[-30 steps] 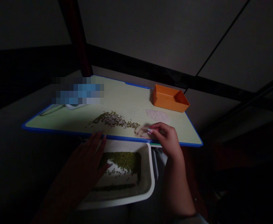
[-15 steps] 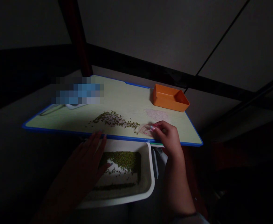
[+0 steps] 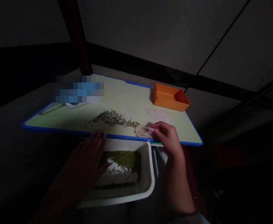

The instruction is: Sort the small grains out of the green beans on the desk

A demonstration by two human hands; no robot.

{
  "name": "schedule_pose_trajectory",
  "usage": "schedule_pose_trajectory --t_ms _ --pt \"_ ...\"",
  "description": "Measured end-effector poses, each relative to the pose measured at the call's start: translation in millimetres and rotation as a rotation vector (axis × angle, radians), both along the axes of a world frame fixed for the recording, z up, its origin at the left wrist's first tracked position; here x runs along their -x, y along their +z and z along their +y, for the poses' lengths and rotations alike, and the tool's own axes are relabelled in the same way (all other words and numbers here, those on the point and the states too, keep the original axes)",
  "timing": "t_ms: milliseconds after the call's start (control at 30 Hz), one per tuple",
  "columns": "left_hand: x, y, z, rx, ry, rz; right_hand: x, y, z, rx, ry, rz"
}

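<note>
In the head view my right hand (image 3: 168, 137) pinches a thin, see-through curved piece with reddish marks (image 3: 143, 130), held low over the tabletop. At its left edge lies a mixed pile of green beans and white grains (image 3: 113, 119). Behind my right hand spreads a patch of whitish grains (image 3: 157, 114). My left hand (image 3: 88, 155) has its fingers stretched out over the left part of a white tub (image 3: 151, 174), fingertips by the table's front edge. Green beans (image 3: 127, 158) lie in the tub, which sits below that edge.
An orange open box (image 3: 168, 102) stands at the back right of the pale, blue-rimmed table (image 3: 124, 93). A blurred-out bluish item (image 3: 80, 91) lies at the back left, with a white edge under it. A wall rises behind the table. The room is dim.
My right hand has shifted slightly left with the see-through piece, towards the right end of the mixed pile. My left hand has stayed in place.
</note>
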State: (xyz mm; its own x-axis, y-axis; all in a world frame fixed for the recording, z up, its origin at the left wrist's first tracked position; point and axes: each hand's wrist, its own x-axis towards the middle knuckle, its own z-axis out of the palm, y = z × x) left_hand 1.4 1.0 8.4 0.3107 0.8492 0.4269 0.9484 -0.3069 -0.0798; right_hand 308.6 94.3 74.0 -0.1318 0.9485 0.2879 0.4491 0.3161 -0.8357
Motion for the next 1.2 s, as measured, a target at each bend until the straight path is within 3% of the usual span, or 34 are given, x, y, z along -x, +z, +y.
schedule_pose_trajectory --t_ms 300,467,1200 --pt "0.9 -1.4 -0.2 0.014 -0.009 -0.023 0.2 -4.0 -0.7 0.012 0.040 0.064" --pt "0.8 -0.2 0.2 0.024 -0.007 -0.019 1.2 -0.1 -0.8 -0.026 -0.018 0.017" --pt "0.2 0.3 -1.6 0.024 0.011 -0.008 7.7 -2.6 -0.2 -0.042 0.011 -0.037"
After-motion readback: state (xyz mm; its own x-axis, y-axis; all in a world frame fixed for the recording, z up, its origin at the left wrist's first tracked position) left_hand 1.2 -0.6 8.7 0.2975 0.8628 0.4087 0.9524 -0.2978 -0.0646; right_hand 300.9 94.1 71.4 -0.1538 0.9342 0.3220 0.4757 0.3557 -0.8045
